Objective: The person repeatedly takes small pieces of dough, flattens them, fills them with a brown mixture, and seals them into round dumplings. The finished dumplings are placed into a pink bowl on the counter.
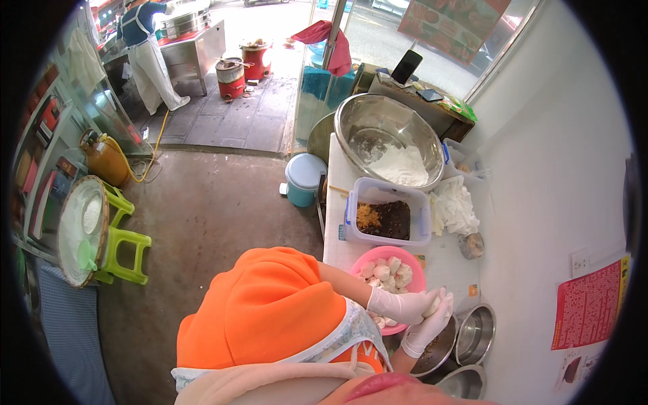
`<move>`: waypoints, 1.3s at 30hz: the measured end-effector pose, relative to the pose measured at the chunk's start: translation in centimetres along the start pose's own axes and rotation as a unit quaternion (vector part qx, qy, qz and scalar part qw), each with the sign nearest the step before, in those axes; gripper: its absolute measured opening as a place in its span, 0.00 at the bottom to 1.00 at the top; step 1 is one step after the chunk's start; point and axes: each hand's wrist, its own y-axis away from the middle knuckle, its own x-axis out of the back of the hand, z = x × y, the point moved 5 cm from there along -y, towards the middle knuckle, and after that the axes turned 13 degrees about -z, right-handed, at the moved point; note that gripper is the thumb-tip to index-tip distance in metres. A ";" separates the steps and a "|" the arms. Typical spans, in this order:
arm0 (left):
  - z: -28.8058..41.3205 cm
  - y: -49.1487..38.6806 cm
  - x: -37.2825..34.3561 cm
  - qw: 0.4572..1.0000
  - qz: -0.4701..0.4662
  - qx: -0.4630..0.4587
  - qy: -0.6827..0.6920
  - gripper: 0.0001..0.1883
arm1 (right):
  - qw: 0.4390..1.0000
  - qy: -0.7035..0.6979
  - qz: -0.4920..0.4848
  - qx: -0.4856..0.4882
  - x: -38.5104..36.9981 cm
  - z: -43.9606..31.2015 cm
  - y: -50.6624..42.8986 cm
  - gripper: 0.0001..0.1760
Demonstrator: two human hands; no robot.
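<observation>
My left hand, in a thin white glove, is closed around a pale dough ball. My right hand, gloved too, cups the same ball from the lower right, and the fingers partly hide it. Beneath and left of the hands, a pink plastic bowl holds many white dough pieces. Below my right hand, a metal bowl contains brown bits. Above the pink bowl stands a clear plastic tub with dark filling and orange-brown crumbs.
A large steel basin holds white flour. Several steel bowls stand beside the wall. White cloths lie right of the tub. A lidded bin and green stools stand on the floor. Another person works outside.
</observation>
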 end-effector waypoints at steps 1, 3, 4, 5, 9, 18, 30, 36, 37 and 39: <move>0.1 0.7 0.3 0.992 -0.034 0.011 0.121 0.27 | 1.000 0.018 -0.004 -0.008 0.2 -0.3 0.0 0.26; 0.1 2.3 1.7 0.930 -0.095 0.033 0.353 0.26 | 0.997 0.045 -0.062 -0.032 0.3 -0.7 0.1 0.27; 0.3 3.0 2.4 0.889 -0.145 0.020 0.433 0.26 | 0.994 0.047 -0.089 -0.035 0.3 -0.9 0.2 0.28; 0.8 3.6 2.9 0.838 -0.186 -0.015 0.513 0.26 | 0.991 0.044 -0.119 -0.042 0.3 -0.9 0.3 0.29; 0.6 3.2 3.2 0.858 -0.163 -0.019 0.486 0.28 | 0.997 -0.005 -0.072 0.027 0.4 -0.2 0.4 0.31; -1.3 1.0 1.6 0.921 -0.087 -0.092 0.368 0.28 | 0.993 0.025 -0.117 -0.023 0.3 -0.9 0.3 0.33; -1.0 2.9 2.5 0.990 0.017 0.080 0.114 0.31 | 0.990 0.134 -0.028 0.018 0.4 0.0 -0.5 0.22; -0.6 2.8 3.0 0.852 -0.207 0.018 0.480 0.33 | 0.997 0.000 -0.073 0.012 -0.2 -0.7 0.6 0.27; -0.9 2.7 3.3 0.900 -0.179 0.039 0.395 0.33 | 0.999 -0.012 -0.042 0.024 -0.4 -0.4 0.7 0.28; -0.6 2.5 3.8 0.984 -0.062 0.034 0.161 0.33 | 0.999 -0.046 0.006 0.013 -0.7 0.6 0.7 0.30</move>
